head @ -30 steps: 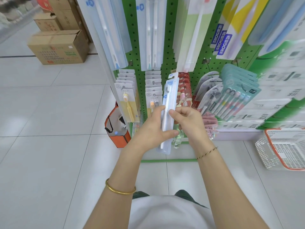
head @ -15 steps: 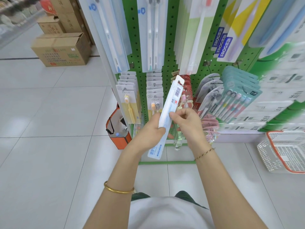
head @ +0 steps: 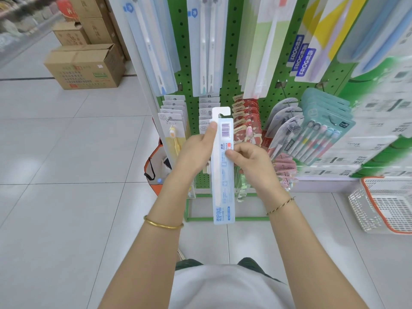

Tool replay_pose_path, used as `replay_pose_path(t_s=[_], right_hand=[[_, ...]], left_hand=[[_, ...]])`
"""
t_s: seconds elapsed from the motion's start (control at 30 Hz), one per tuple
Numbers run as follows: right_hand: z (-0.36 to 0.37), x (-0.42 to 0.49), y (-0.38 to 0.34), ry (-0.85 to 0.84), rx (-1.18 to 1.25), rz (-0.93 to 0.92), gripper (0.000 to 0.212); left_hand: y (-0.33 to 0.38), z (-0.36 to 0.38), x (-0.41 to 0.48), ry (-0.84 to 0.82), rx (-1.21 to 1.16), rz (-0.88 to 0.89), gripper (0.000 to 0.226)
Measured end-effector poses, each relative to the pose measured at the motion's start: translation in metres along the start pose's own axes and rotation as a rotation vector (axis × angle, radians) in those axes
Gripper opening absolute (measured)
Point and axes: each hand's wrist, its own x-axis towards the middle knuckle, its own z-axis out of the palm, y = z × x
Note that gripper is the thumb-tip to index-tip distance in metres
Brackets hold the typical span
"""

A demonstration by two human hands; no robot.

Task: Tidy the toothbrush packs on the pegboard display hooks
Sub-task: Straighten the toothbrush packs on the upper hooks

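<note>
Near: white shirt hem at the frame's bottom edge, both forearms reaching fwd. Gold bangle (head: 162,224) on L wrist, thin braided bracelet (head: 281,204) on R wrist.

L hand (head: 196,152): curled round the left edge of the toothbrush pack (head: 223,175), thumb laid on its upper face, fingers hidden behind. R hand (head: 253,160): pinches the pack's right edge at mid-height, thumb in front, fingers curled behind.

Pack pos.: upright, held free in front of the pegboard's lower centre, on no hook. White hang tab w/ hook slot at top. Back face toward camera: barcode (head: 225,130) near top, small red label below it, blue Chinese print along the bottom end; fine text not legible.

Behind: green pegboard (head: 229,52). Lower row, left to right: yellow-brush packs (head: 174,139), grey-card packs, red packs, teal multi-brush packs (head: 322,134). Upper row: long pale packs; toward the upper right corner, packs marked "FROG" (head: 301,61).

Floor: orange bag (head: 153,168) at the board's lower left corner, red-rimmed white basket (head: 383,205) right, cardboard boxes (head: 85,68) far left.
</note>
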Motion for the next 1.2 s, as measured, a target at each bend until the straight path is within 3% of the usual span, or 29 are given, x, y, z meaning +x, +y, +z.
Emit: replay_pose_path(t_s=[0.07,0.23,0.47,0.6,0.67,0.8,0.97,1.1,1.2], right_hand=[[-0.001,-0.001,-0.001,-0.024,-0.012,-0.013,0.023],[-0.003,0.000,-0.004,-0.048,-0.046,-0.060,0.025],[-0.004,0.001,-0.006,-0.050,-0.035,-0.061,0.022],[-0.005,0.001,-0.008,-0.043,-0.019,-0.043,0.020],[-0.006,0.002,-0.011,-0.036,0.030,-0.036,0.020],[-0.009,0.007,-0.011,-0.009,0.042,-0.038,0.022],[-0.011,0.013,-0.015,0.077,0.059,-0.038,0.026],[-0.010,0.015,-0.022,0.092,0.053,-0.040,0.023],[-0.008,0.015,-0.023,0.103,0.046,-0.059,0.022]], left_hand=[[0.009,-0.006,0.005,0.076,-0.016,0.030,0.082],[0.019,-0.012,0.015,0.176,0.045,0.128,0.052],[0.013,-0.009,0.016,0.160,0.044,0.152,0.051],[0.010,-0.011,0.012,0.113,-0.001,0.133,0.066],[0.008,-0.011,0.010,0.051,0.007,0.124,0.068],[0.001,-0.008,0.002,-0.125,0.071,0.102,0.041],[-0.012,-0.010,-0.005,-0.370,0.232,0.072,0.031],[-0.015,-0.011,-0.013,-0.568,0.342,0.031,0.031],[-0.018,-0.012,-0.017,-0.598,0.418,-0.010,0.035]])
